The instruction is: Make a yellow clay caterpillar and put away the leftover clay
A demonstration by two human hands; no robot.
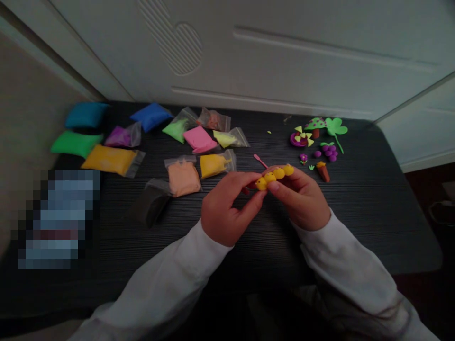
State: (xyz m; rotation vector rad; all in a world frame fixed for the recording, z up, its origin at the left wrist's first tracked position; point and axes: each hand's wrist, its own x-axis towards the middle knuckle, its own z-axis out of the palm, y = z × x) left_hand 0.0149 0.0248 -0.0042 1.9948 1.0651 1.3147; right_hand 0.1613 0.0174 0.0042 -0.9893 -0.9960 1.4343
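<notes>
A row of several small yellow clay chicks (279,173) joined side by side is held above the dark table. My left hand (231,203) pinches the chick at the row's left end between thumb and forefinger. My right hand (304,196) grips the row from below and behind, its thumb pressed near the second chick. Small dark dots like eyes show on the chicks. Just behind the hands, a pink modelling tool (260,161) lies on the table, its near end hidden by my right hand.
Bags of coloured clay, such as an orange one (108,159), a peach one (184,177) and a black one (151,203), lie to the left. Finished clay pieces, including purple grapes (330,151) and a green clover (336,127), sit at the right. A white panel (302,85) stands behind the table.
</notes>
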